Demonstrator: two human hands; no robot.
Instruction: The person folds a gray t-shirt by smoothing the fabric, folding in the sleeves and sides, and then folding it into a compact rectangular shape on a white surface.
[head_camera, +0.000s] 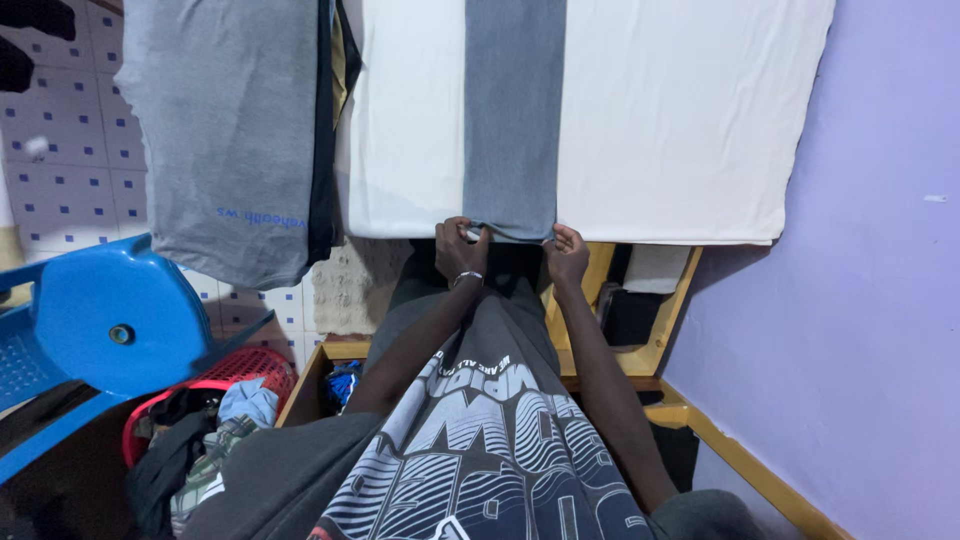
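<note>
Both hands: the left hand (459, 252) and the right hand (566, 253) each pinch one near corner of the folded grey garment (513, 115), fingers curled under its hem, thumbs on top.
Garment position: it lies straight ahead of the hands, a narrow strip on the white cloth-covered surface (680, 110).
Long axis: it runs directly away from the body — the near end sits at the fingertips, the far end passes out of view.
Nearer hand: neither; the two sit level, one at each corner, apart by the strip's width.
Surface: the near edge of the white cover lies just beyond the knuckles, with a wooden frame (672, 315) below it.
Left of the hands: a hanging grey shirt (225, 130), a blue plastic chair (95, 325), a red basket (245, 368) of clothes.
Right of the hands: a lilac wall (880, 300) — close by.
</note>
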